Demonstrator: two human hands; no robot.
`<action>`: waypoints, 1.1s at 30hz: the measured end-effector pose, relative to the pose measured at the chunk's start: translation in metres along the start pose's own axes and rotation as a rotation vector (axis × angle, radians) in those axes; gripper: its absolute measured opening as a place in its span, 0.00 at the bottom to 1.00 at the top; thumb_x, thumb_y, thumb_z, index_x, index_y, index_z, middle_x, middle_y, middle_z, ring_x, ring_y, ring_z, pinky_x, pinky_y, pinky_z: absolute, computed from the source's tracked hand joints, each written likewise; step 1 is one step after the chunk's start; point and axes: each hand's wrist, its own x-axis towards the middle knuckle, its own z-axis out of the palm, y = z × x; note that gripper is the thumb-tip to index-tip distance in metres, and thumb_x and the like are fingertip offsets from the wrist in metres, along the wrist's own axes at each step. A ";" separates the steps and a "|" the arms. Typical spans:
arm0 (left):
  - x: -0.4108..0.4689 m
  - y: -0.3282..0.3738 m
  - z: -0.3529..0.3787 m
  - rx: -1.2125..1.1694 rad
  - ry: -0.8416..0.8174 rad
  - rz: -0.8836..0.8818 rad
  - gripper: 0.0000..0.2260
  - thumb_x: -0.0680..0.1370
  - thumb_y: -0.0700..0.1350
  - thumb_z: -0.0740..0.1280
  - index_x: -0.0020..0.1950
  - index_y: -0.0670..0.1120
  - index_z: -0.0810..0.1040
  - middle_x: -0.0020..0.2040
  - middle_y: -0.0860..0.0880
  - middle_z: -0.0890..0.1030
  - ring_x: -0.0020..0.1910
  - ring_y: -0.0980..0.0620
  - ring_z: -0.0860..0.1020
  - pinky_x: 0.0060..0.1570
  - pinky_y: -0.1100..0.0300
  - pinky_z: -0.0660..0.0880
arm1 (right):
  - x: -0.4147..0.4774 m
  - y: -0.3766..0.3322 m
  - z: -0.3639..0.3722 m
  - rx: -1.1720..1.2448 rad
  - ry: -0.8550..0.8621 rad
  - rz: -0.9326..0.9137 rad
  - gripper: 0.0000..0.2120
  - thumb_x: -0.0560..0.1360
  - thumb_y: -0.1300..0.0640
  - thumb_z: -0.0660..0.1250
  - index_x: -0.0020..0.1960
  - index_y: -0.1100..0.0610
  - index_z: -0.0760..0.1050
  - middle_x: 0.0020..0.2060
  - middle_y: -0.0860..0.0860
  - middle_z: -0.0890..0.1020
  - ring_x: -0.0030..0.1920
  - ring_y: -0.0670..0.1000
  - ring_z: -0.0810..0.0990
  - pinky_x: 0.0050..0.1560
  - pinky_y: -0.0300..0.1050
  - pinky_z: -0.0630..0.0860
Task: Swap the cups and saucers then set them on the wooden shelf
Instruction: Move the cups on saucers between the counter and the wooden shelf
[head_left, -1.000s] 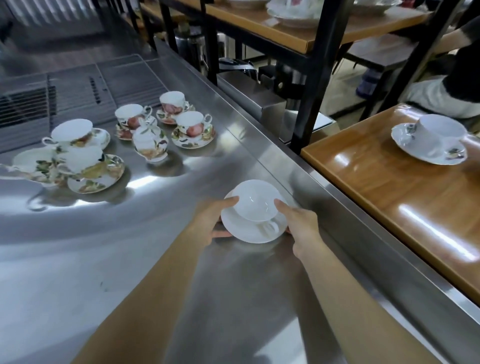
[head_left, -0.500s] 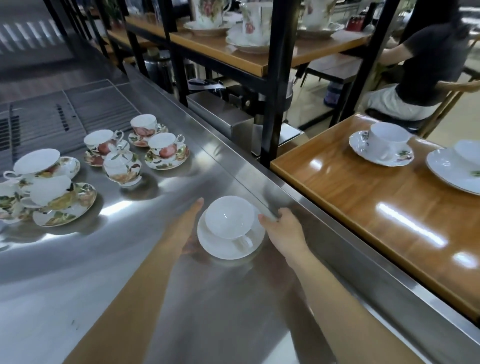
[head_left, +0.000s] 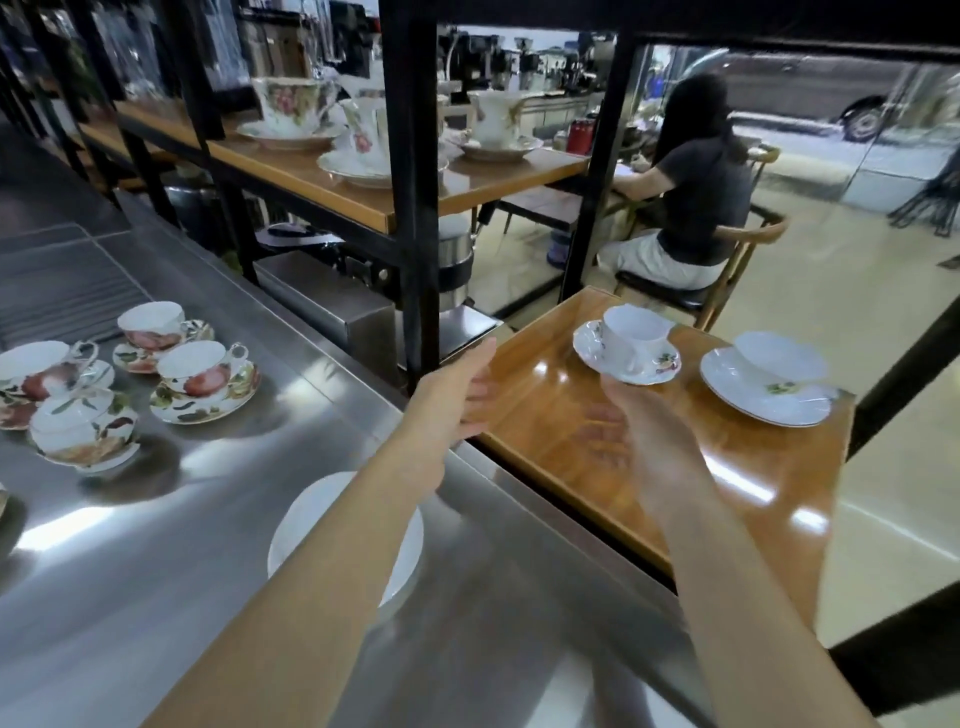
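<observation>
Standing on the wooden shelf (head_left: 753, 467), a white cup (head_left: 631, 332) is seen on a floral-edged saucer (head_left: 660, 364). The right hand (head_left: 639, 431) is held just beside its near rim, grip spread. The left hand (head_left: 457, 395) is held over the shelf edge, grip likewise spread, and a plain saucer (head_left: 306, 519) is partly hidden under its forearm on the steel bench (head_left: 156, 597).

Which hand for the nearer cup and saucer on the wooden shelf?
Right. The right hand is just short of the saucer; the left hand is farther off, at the wooden shelf edge.

Steel table (head_left: 130, 623): three floral cup-and-saucer sets (head_left: 202, 376), one lidded floral pot (head_left: 83, 434), one plain white saucer (head_left: 306, 525). Lower wooden shelf (head_left: 701, 493): two white cups on saucers (head_left: 631, 340). Upper wooden shelf (head_left: 322, 192): three floral cups on saucers (head_left: 291, 104). One seated person (head_left: 701, 192).
</observation>
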 end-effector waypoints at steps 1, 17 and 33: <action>0.010 0.002 0.014 -0.057 -0.030 -0.031 0.17 0.74 0.58 0.67 0.50 0.45 0.78 0.49 0.46 0.80 0.48 0.49 0.78 0.52 0.53 0.76 | 0.011 -0.002 -0.005 0.045 0.059 0.008 0.16 0.75 0.47 0.66 0.58 0.56 0.73 0.49 0.56 0.82 0.48 0.56 0.83 0.41 0.48 0.81; 0.110 -0.003 0.117 -0.456 -0.109 -0.269 0.36 0.73 0.60 0.66 0.74 0.43 0.61 0.75 0.42 0.63 0.72 0.43 0.64 0.70 0.48 0.62 | 0.125 -0.012 -0.034 0.250 0.350 0.210 0.27 0.77 0.43 0.61 0.72 0.54 0.63 0.64 0.62 0.73 0.56 0.62 0.77 0.48 0.57 0.80; 0.133 -0.002 0.111 -0.153 -0.193 -0.230 0.25 0.74 0.59 0.66 0.67 0.48 0.71 0.61 0.42 0.77 0.57 0.42 0.77 0.49 0.46 0.77 | 0.160 -0.016 -0.047 -0.047 0.222 0.157 0.29 0.71 0.46 0.70 0.67 0.55 0.67 0.63 0.57 0.74 0.57 0.60 0.77 0.33 0.49 0.75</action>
